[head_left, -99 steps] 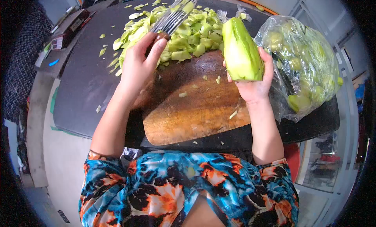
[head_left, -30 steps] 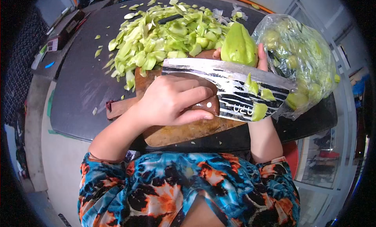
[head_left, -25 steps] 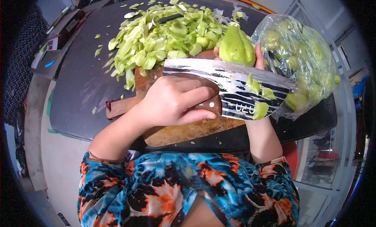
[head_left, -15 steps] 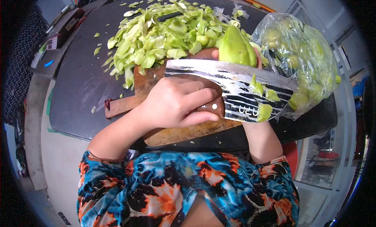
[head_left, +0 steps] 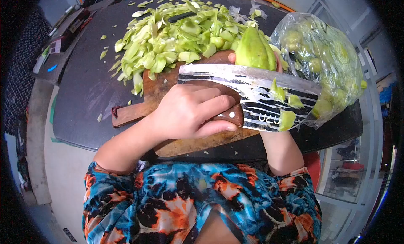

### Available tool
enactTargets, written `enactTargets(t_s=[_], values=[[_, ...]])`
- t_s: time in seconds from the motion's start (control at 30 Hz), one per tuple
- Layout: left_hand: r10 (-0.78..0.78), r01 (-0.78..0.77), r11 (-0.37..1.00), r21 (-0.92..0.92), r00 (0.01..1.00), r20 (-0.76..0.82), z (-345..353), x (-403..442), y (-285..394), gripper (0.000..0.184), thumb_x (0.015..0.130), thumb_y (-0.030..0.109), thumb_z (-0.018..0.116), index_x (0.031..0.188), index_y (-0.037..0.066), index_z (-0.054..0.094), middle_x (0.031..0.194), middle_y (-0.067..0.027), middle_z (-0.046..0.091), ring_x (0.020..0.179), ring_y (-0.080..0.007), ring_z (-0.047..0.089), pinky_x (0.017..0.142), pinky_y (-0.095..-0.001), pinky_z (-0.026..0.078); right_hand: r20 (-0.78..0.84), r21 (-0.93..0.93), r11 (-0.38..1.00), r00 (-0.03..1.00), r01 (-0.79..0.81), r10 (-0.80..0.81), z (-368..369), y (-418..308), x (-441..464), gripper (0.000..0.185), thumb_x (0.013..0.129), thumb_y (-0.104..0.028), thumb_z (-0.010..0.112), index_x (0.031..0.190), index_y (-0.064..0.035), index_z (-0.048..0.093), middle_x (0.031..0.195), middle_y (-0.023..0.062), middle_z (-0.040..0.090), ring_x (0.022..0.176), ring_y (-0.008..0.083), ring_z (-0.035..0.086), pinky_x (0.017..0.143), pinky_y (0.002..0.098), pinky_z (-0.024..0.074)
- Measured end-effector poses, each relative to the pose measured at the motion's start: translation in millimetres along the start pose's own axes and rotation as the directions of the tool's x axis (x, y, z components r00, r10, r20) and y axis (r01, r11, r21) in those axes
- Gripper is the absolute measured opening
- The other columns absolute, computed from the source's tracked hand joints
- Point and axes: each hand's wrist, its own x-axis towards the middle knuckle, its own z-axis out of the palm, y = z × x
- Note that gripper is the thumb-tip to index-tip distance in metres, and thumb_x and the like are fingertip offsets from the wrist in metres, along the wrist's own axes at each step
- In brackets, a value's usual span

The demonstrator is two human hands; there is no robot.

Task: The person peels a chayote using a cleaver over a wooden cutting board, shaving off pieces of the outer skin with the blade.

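My left hand (head_left: 193,109) is closed around the brown riveted handle (head_left: 231,114) of a broad cleaver (head_left: 261,90). Its blade, with black and silver streaks, lies across the view over the cutting board, with bits of green peel stuck on it. Just beyond the blade's far edge, a light green chayote (head_left: 254,50) points away from me. My right hand (head_left: 232,58) grips the chayote from below and behind the blade; only fingertips at its sides and my forearm show, the rest is hidden by the cleaver.
A wooden cutting board (head_left: 185,147) rests on the dark table (head_left: 84,96). A large heap of green slices and peel (head_left: 168,42) covers the far side, with a dark-handled tool (head_left: 182,17) on it. On the right stands a clear plastic bag (head_left: 324,63) of green produce.
The cleaver and my left hand have shifted very slightly to the right. The chayote has turned a little in my right hand.
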Motion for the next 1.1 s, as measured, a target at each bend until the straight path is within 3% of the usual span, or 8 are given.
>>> enactTargets(t_s=[0.4, 0.53, 0.6, 0.7, 0.83, 0.9, 0.97, 1.1], values=[[-0.046, 0.046, 0.998, -0.045, 0.999, 0.006, -1, -2, -11, 0.041, 0.079, 0.039, 0.07, 0.096, 0.003, 0.061, 0.081, -0.0112, 0.062, 0.071, -0.0327, 0.063, 0.062, -0.0394, 0.051, -0.101, -0.014, 0.982, 0.977, 0.189, -0.189, 3, 6, 2, 0.055, 0.096, -0.05, 0.035, 0.126, -0.0067, 0.049, 0.115, 0.0181, 0.062, 0.104, 0.0309, 0.061, 0.093, 0.0453, 0.0495], [-0.697, 0.687, 0.717, -0.116, 0.706, -0.126, -13, -7, -50, 0.03, 0.096, 0.028, 0.055, 0.096, -0.001, 0.06, 0.076, -0.0107, 0.06, 0.072, -0.0167, 0.056, 0.07, -0.032, 0.047, 0.073, -0.076, 0.993, 0.994, 0.091, -0.085, 24, 1, 4, 0.066, 0.089, -0.061, 0.036, 0.117, -0.0035, 0.052, 0.099, 0.0201, 0.058, 0.067, 0.03, 0.053, 0.058, 0.0371, 0.0412], [-0.721, 0.75, 0.661, 0.004, 0.637, -0.272, -24, -20, -84, 0.032, 0.094, 0.033, 0.057, 0.105, 0.004, 0.065, 0.069, -0.0153, 0.062, 0.06, -0.0234, 0.06, 0.06, -0.0341, 0.047, 0.128, -0.09, 0.988, 0.985, 0.128, -0.116, 29, 2, 1, 0.066, 0.088, -0.062, 0.036, 0.117, -0.0044, 0.053, 0.097, 0.0237, 0.057, 0.067, 0.0306, 0.053, 0.058, 0.0355, 0.0407], [-0.705, 0.643, 0.709, -0.288, 0.639, -0.308, -29, -14, -68, 0.031, 0.094, 0.029, 0.059, 0.105, 0.0, 0.064, 0.072, -0.0026, 0.056, 0.068, -0.008, 0.048, 0.061, -0.0266, 0.042, 0.1, -0.074, 0.99, 0.988, 0.123, -0.115, 23, -4, 4, 0.066, 0.088, -0.062, 0.036, 0.117, -0.0048, 0.054, 0.098, 0.0216, 0.058, 0.065, 0.0298, 0.053, 0.058, 0.0351, 0.0402], [-0.395, 0.361, 0.908, -0.211, 0.907, -0.147, -27, -6, -22, 0.029, 0.09, 0.032, 0.062, 0.093, 0.002, 0.062, 0.073, -0.0055, 0.059, 0.066, -0.0159, 0.058, 0.061, -0.0299, 0.046, 0.08, 0.045, 0.988, 0.986, 0.146, -0.149, 8, -4, 2, 0.064, 0.089, -0.062, 0.038, 0.115, -0.0051, 0.054, 0.107, 0.0131, 0.06, 0.085, 0.0277, 0.057, 0.065, 0.038, 0.0468], [-0.211, 0.212, 0.972, -0.104, 0.977, 0.024, -30, -4, -10, 0.035, 0.087, 0.037, 0.066, 0.09, 0.003, 0.06, 0.077, -0.0091, 0.062, 0.072, -0.0262, 0.064, 0.062, -0.032, 0.049, 0.054, -0.718, 0.591, 0.875, 0.369, -0.481, -26, 8, 14, 0.063, 0.091, -0.061, 0.037, 0.116, -0.0056, 0.054, 0.11, 0.0123, 0.06, 0.093, 0.027, 0.057, 0.071, 0.0394, 0.0495], [-0.127, 0.133, 0.984, -0.12, 0.99, 0.059, -21, -1, -5, 0.034, 0.082, 0.035, 0.071, 0.092, 0.004, 0.061, 0.085, -0.0121, 0.065, 0.078, -0.0319, 0.065, 0.069, -0.0358, 0.052, -0.118, 0.082, 0.988, 0.985, 0.134, -0.124, 22, 3, -5, 0.06, 0.094, -0.057, 0.034, 0.116, -0.0054, 0.055, 0.111, 0.0137, 0.06, 0.098, 0.0266, 0.059, 0.081, 0.0411, 0.0521], [-0.129, 0.132, 0.991, -0.027, 0.986, 0.102, -18, -3, -2, 0.037, 0.08, 0.034, 0.071, 0.096, 0.003, 0.061, 0.092, -0.0145, 0.066, 0.085, -0.034, 0.066, 0.074, -0.0394, 0.053, 0.104, -0.219, 0.948, 0.971, 0.233, -0.214, 11, 1, -4, 0.059, 0.095, -0.054, 0.033, 0.121, -0.0044, 0.051, 0.113, 0.0176, 0.059, 0.101, 0.0281, 0.059, 0.09, 0.0423, 0.0499]])
